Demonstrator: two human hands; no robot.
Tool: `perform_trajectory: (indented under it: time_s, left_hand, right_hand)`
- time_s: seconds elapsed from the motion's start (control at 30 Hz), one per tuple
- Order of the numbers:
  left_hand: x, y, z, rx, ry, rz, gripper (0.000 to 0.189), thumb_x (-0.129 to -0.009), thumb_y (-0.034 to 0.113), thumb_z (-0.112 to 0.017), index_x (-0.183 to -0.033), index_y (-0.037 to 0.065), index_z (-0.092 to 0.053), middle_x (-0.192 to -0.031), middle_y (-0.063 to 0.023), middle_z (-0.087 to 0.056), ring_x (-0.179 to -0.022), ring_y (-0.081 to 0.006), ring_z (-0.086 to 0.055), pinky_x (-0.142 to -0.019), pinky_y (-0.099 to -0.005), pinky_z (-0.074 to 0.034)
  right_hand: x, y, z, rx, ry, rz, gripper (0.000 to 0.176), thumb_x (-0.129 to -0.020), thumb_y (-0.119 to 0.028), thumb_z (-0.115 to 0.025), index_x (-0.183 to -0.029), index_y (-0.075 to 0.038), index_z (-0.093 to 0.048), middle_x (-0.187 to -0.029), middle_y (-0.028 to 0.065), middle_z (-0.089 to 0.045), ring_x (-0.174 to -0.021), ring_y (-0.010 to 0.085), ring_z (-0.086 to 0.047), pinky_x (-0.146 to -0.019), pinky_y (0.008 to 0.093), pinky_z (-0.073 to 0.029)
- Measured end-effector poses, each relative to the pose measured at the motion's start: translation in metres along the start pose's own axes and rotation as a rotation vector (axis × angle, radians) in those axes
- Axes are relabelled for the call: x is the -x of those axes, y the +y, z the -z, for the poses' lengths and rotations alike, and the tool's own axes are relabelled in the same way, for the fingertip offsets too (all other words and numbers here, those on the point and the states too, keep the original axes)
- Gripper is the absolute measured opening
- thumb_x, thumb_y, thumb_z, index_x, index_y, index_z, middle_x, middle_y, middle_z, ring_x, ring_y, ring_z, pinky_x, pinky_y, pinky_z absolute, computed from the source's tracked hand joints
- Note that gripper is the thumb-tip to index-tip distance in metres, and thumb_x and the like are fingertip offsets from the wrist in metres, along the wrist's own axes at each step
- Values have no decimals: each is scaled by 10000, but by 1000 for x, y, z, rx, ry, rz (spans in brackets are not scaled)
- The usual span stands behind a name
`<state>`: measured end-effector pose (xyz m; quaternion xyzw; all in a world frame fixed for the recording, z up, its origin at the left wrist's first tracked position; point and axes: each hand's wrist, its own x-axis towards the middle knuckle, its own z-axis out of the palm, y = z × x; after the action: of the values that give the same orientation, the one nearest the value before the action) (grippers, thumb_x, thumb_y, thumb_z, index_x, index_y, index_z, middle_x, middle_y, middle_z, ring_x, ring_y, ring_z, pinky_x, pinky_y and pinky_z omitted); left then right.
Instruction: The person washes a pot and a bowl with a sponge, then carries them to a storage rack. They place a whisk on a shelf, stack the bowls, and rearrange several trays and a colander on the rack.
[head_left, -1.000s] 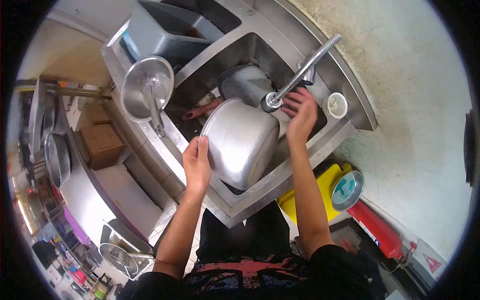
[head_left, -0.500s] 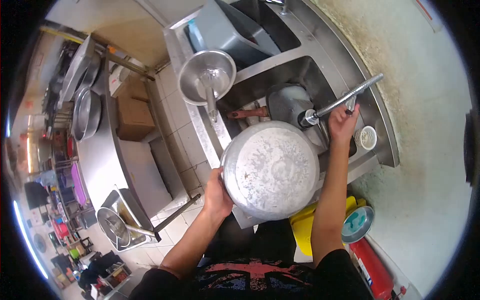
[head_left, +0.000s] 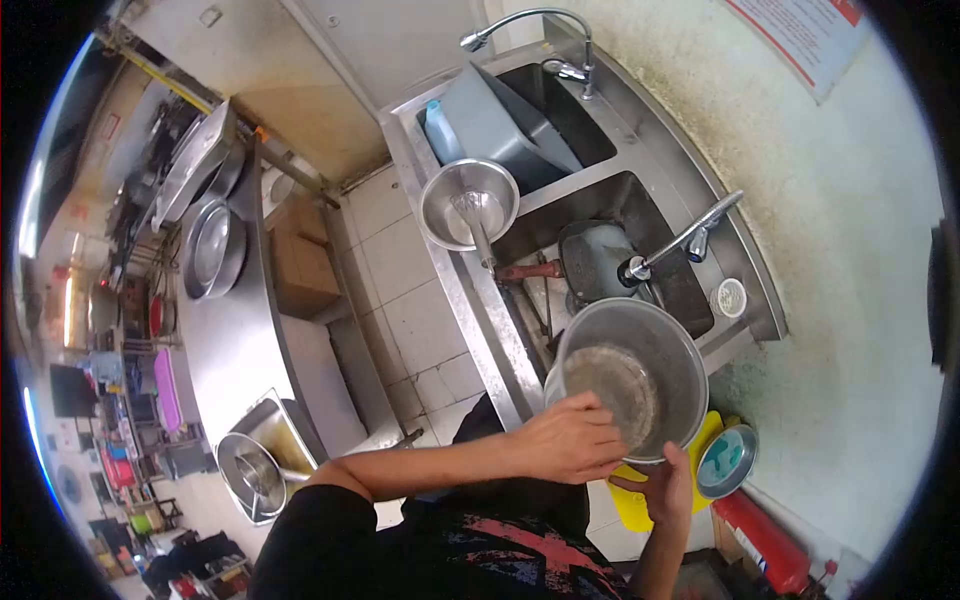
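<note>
Right hand [head_left: 668, 490] clasps a deep grey metal pot [head_left: 665, 365] over the steel sink [head_left: 515, 375]'s near edge. Left hand [head_left: 568, 440] curls at its rim, pinch unclear.

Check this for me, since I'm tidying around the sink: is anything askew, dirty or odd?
Yes: the grey plastic tub sits tilted in the far steel basin rather than flat. The deep round metal pot has a brownish ring on its inner base, possibly residue. The pale wall behind the sink looks stained yellow-brown.
</note>
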<state>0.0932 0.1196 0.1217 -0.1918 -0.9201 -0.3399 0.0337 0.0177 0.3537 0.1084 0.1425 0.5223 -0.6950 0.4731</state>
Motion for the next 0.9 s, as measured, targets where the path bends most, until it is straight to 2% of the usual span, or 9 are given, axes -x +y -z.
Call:
perform_trajectory:
  time_s: [0.1,0.23,0.27,0.3,0.37,0.5,0.63,0.7,0.9]
  left_hand:
    - [6,-21,32,217,270,-187,272,-786,247,-688,-1012,108,-633,-969,-53,-613,-993,-234,-574,-872,-333,-396]
    - [55,-152,51,15,1186,693,525,-783,114,-690,-1241,-5,-461,-1165,-155,-499,-1097,-294,-492,-941,-426,-403]
    - [82,-212,52,51,1227,952,604,-784,160,-716,-1268,-31,-409,-1147,-185,-483,-1114,-295,-458,-958,-417,-379]
    - [107,-267,51,-121,1159,1183,620,-795,202,-726,-1261,-43,-399,-1117,-220,-500,-1029,-298,-539,-845,-404,-491]
    - [115,-306,69,536,1098,1284,582,-800,184,-716,-1243,-31,-407,-1077,-230,-538,-880,-286,-626,-632,-382,-586]
    - [117,-348,64,623,971,1199,510,-807,80,-647,-1237,-26,-394,-1008,-155,-593,-732,-220,-643,-529,-324,-580]
    - [109,-280,94,618,822,1076,421,-813,35,-588,-1214,17,-461,-1023,-129,-613,-762,-192,-642,-563,-296,-570]
    - [98,-228,119,599,708,1055,399,-817,27,-572,-1205,21,-476,-1026,-117,-614,-769,-184,-641,-568,-296,-565]
    - [37,-80,117,543,186,843,355,-793,-13,-563,-1142,9,-503,-997,-96,-613,-807,-165,-601,-631,-288,-507]
  right_hand:
    - [-6,45,-15,-201,97,109,587,-858,-233,-564,-1360,-18,-347,-1284,207,-487,-1090,401,-582,-817,625,-545]
    - [-16,78,-61,-181,385,331,546,-784,-114,-500,-1314,-38,-394,-1229,165,-523,-1029,351,-611,-763,580,-583]
    - [-17,82,-72,-163,454,350,556,-769,-63,-487,-1314,-40,-382,-1180,153,-524,-976,329,-628,-729,546,-603]
    - [-21,88,-76,-175,480,362,556,-769,-63,-487,-1314,-40,-382,-1180,153,-524,-976,329,-628,-729,546,-603]
    - [-27,98,-84,-130,522,393,557,-755,-41,-476,-1305,-43,-385,-1152,145,-525,-967,311,-628,-696,520,-615]
    - [-29,103,-95,-152,538,347,554,-813,-67,-479,-1352,-69,-350,-1172,151,-518,-929,275,-628,-592,412,-618]
    - [-37,125,-82,-154,626,336,603,-817,-40,-473,-1400,-70,-325,-1189,155,-532,-989,270,-609,-699,374,-595]
    - [-41,133,-76,-32,654,537,524,-797,23,-412,-1315,-56,-409,-1040,106,-548,-867,223,-621,-629,393,-606]
    - [-23,159,-57,-127,709,608,571,-786,30,-419,-1349,-60,-390,-1058,117,-570,-894,180,-624,-576,316,-586]
